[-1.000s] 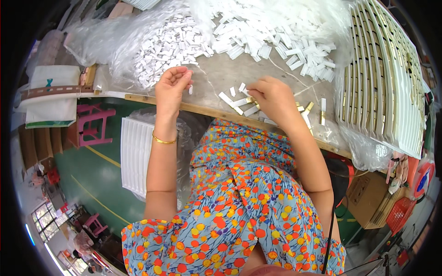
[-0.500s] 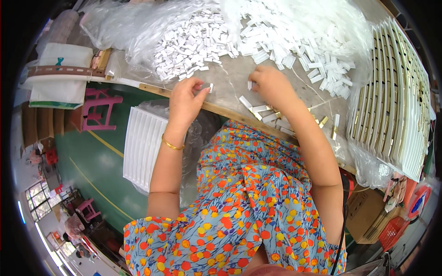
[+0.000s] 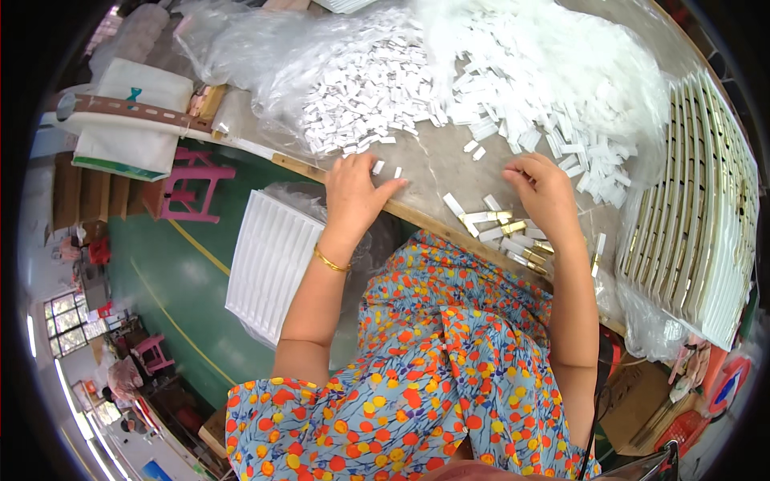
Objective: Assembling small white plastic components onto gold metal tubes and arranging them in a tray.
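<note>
My left hand (image 3: 353, 191) rests at the table's front edge, its thumb stretched away from the fingers. Beside its fingertips lie a small white block (image 3: 378, 167) and a second white piece (image 3: 398, 172). To the right, my right hand (image 3: 545, 188) hovers over the tabletop, thumb and bent fingers drawn close together. Whatever may be between those fingertips is hidden. Just below it is a loose group of white-and-gold pieces (image 3: 513, 228). Two small white pieces (image 3: 475, 150) lie left of the right hand. A heap of short white blocks (image 3: 369, 88) spreads beyond my left hand.
Longer translucent white pieces (image 3: 589, 160) spill from clear plastic wrap (image 3: 593, 72) at the far right. Stacked ribbed white trays with gold pieces (image 3: 690, 208) stand on the right. Below the table's left edge are a white ribbed tray (image 3: 273, 264) and a pink stool (image 3: 192, 192).
My right hand has moved right, away from the small white piece at its fingertips. My left thumb has spread away from its fingers. The whole view has shifted slightly.
</note>
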`<state>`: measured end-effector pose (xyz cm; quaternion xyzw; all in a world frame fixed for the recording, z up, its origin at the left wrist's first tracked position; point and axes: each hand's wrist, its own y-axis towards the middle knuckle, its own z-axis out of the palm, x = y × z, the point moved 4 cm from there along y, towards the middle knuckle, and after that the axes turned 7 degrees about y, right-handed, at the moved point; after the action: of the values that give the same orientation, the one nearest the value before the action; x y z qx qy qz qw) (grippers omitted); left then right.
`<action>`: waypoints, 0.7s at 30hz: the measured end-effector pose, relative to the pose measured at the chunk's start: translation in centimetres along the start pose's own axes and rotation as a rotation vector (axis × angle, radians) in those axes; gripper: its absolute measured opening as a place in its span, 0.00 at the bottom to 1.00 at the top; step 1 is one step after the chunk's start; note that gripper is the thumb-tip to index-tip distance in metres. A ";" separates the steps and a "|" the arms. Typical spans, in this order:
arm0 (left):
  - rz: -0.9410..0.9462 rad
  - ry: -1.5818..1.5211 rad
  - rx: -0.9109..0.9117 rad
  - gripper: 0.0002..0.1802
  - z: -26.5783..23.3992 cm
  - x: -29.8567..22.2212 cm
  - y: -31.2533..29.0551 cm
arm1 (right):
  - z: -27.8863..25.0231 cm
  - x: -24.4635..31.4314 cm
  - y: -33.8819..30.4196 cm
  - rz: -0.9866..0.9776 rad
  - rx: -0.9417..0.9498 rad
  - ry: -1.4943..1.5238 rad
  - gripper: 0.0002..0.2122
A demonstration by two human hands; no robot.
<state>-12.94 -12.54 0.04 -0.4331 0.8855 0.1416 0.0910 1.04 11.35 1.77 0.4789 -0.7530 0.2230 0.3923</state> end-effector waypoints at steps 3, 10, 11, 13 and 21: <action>0.013 -0.110 -0.028 0.15 2.1 -0.6 0.5 | -0.3 0.0 -0.1 -0.029 0.004 0.050 0.05; 0.127 -0.189 -0.123 0.15 2.9 -2.9 3.0 | -3.7 -1.7 -1.7 0.046 -0.122 0.008 0.06; 0.224 -0.139 -0.240 0.16 2.6 -3.4 2.9 | -4.3 -1.8 -2.3 0.081 -0.123 -0.001 0.05; 0.226 -0.237 -0.106 0.16 1.8 -4.6 2.7 | -5.6 -2.5 -3.8 0.106 -0.133 0.007 0.05; 0.474 -0.427 0.412 0.16 0.5 -8.2 1.6 | -10.2 -5.8 -10.4 0.263 -0.212 0.069 0.04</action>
<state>-9.17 -5.40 2.20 -0.1496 0.9322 0.0649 0.3232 15.57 17.21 2.76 0.3243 -0.8144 0.2080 0.4339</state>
